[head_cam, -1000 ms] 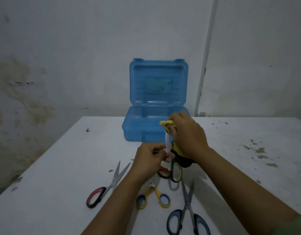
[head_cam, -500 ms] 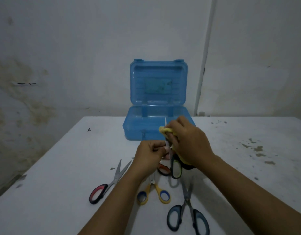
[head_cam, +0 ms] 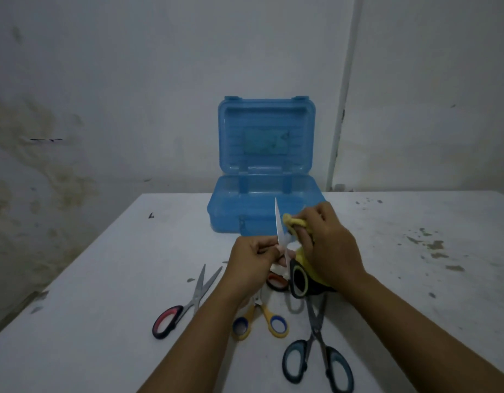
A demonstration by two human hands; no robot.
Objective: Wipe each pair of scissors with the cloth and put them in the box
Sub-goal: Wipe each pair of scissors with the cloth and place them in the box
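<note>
Scissors [head_cam: 282,236] stand blade-up between your hands: your left hand [head_cam: 252,263] pinches them near the pivot to steady them, while your right hand [head_cam: 329,246] grips the yellow cloth [head_cam: 294,222] against the blade. Just beyond your knuckles, the blue box [head_cam: 262,205] waits open.

I've got both hands mid-table, and the open box [head_cam: 262,211] sits just past them at twelve o'clock, lid upright against the wall, closing off the far side. A blade [head_cam: 279,225] points up between my hands and the box mouth. Near side is crowded: red scissors [head_cam: 185,304] at seven, yellow scissors [head_cam: 259,319] at six, blue scissors [head_cam: 316,350] at five. Bare table [head_cam: 415,279] runs wide at three o'clock, and more at nine.
</note>
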